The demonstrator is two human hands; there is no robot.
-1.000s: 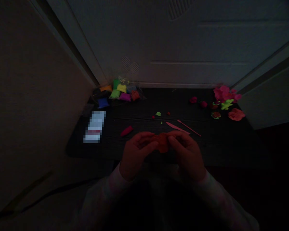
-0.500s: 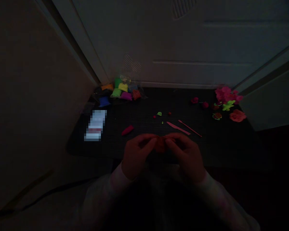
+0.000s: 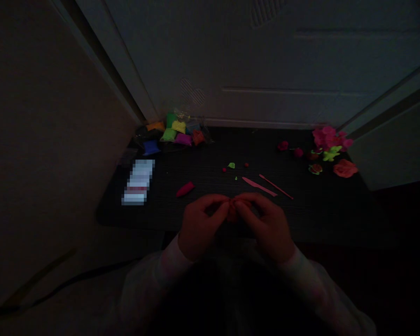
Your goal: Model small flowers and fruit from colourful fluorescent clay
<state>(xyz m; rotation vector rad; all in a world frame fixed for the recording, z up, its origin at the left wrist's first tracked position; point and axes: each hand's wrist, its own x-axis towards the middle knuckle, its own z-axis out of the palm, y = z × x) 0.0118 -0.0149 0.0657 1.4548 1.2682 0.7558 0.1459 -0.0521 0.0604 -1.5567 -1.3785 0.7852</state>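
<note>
A piece of red modelling clay (image 3: 232, 213) is pinched between the fingers of both hands, above the near edge of the dark table (image 3: 210, 182). My left hand (image 3: 201, 224) holds its left side, thumb against fingers. On the other side my right hand (image 3: 269, 224) grips it the same way, its fingertips close to the left ones. Much of the clay is hidden by the fingers. Just beyond the left hand lies a dark pink clay roll (image 3: 185, 189). Past the right hand are a pink plastic knife (image 3: 259, 186) and a thin pink stick tool (image 3: 276, 186).
Bagged coloured clay (image 3: 178, 133) is heaped at the back left, behind a lit phone (image 3: 138, 182). Small green (image 3: 231, 165) and red bits (image 3: 246, 164) lie mid-table. Pink flowers (image 3: 331, 139) and a coral flower (image 3: 345, 168) stand at the right. A white panel (image 3: 266, 70) rises behind.
My right hand has shifted slightly left, bringing the fingertips of both hands closer together. Less of the red clay shows between them. Everything on the table stays in place.
</note>
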